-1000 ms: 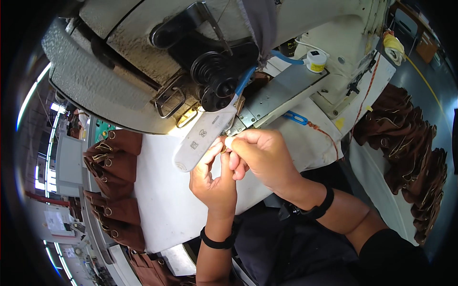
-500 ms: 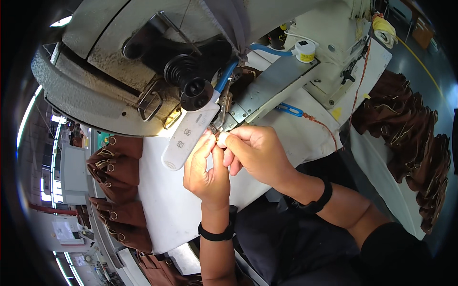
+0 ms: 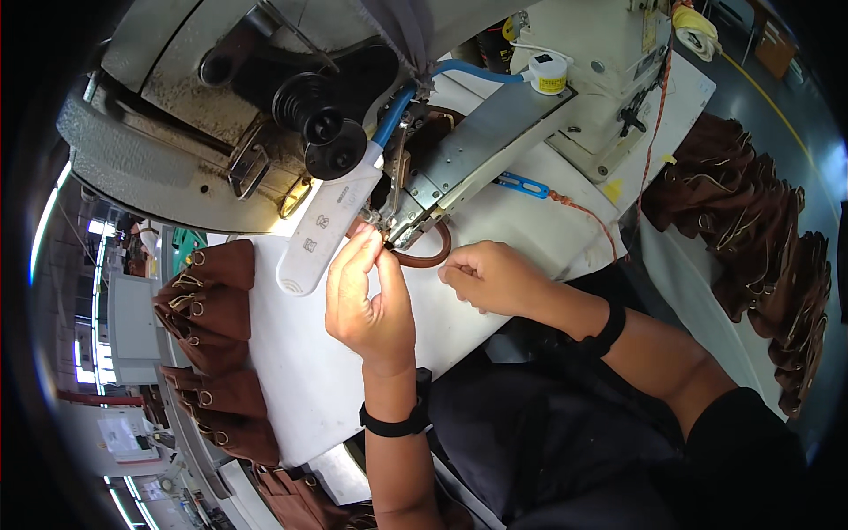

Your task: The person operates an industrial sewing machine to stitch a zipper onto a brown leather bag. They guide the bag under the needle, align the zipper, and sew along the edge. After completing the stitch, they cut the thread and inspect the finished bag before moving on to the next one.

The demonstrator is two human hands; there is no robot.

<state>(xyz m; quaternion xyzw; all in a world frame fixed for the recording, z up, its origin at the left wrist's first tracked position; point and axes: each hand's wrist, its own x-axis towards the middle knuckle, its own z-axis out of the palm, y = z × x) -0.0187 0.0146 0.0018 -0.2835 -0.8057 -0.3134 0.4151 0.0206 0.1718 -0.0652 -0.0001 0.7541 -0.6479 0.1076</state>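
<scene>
At the sewing machine (image 3: 177, 177), my left hand (image 3: 371, 305) has its fingertips pinched at the end of a narrow brown leather strap (image 3: 431, 261), close by the needle and presser foot (image 3: 378, 217). The strap curves out in a rounded loop from beside the machine's narrow arm (image 3: 477, 146). Just right of the loop, my right hand (image 3: 495, 278) hovers over the white table with its fingers curled together. Whether anything is between them is hidden. The long pale grey lamp (image 3: 322, 234) on a blue flexible neck lights the stitching area.
Brown bags with metal rings (image 3: 216, 300) are lined up at the left table edge. A large pile of brown pieces (image 3: 733, 230) lies on the right. A blue plastic tool (image 3: 523, 184) on a twisted orange cord and a small white bottle (image 3: 548, 72) are near the machine arm.
My right hand has moved right, away from my left fingertips, and the brown strap's loop now shows between them. My left hand still pinches near the needle. The view has shifted slightly.
</scene>
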